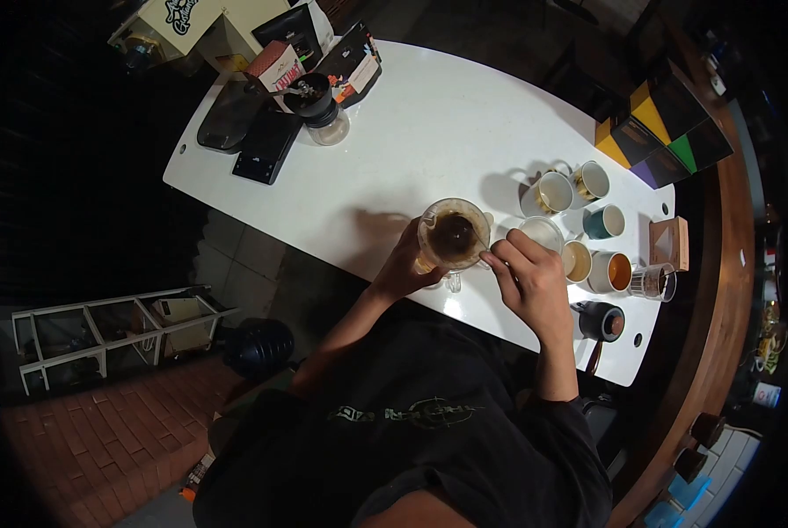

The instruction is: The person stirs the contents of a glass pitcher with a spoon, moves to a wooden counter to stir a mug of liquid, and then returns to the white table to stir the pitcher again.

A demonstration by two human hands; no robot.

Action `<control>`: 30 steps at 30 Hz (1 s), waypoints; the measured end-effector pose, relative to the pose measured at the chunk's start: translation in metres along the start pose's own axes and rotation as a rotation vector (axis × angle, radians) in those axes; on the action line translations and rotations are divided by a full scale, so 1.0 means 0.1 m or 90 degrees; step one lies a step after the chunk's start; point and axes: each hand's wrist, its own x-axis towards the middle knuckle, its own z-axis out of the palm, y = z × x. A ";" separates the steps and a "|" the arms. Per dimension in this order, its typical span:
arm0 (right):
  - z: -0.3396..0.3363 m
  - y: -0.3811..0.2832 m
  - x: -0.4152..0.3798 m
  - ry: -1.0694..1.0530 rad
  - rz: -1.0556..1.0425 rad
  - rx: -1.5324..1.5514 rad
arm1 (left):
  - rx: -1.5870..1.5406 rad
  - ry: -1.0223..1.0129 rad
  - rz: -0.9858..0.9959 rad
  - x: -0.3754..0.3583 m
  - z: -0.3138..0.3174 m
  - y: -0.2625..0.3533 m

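My left hand [403, 266] is wrapped around the side of a round, clear coffee dripper [427, 231] with dark brown coffee inside. Under it, partly hidden, shows a glass handle [453, 282]. My right hand [524, 275] pinches a thin, spoon-like handle at the dripper's right rim; its lower end, in the coffee, is hard to make out. Close to the right hand stand a whitish cup [542, 232], a cream cup [576, 261] and an orange-lined cup [618, 272].
Further cups [554, 193] and a patterned glass [647, 283] stand at the right of the white table [412, 114]. A dark kettle-like pot [600, 322] sits near the front edge. At the left are a coffee grinder [328, 123], a black scale [266, 150] and coffee bags [352, 66].
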 end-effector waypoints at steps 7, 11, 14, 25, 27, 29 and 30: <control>0.06 0.05 0.01 -0.018 -0.011 -0.026 | 0.110 -0.035 0.027 -0.01 -0.04 -0.08; 0.15 0.08 -0.02 -0.037 0.013 -0.008 | 0.077 -0.011 0.028 -0.01 -0.01 -0.10; 0.20 0.09 -0.04 -0.044 0.026 0.007 | 0.079 -0.013 0.024 -0.01 -0.01 -0.09; 0.21 0.00 -0.08 -0.054 0.040 0.036 | 0.019 0.005 0.009 0.01 0.00 0.00; 0.19 -0.02 -0.09 -0.053 0.045 0.053 | 0.017 0.011 0.004 0.01 0.01 0.00; 0.16 -0.04 -0.09 -0.051 0.052 0.068 | -0.014 0.013 -0.004 0.01 0.01 0.00; 0.15 -0.05 -0.10 -0.049 0.046 0.072 | -0.014 0.012 -0.005 0.01 0.01 0.02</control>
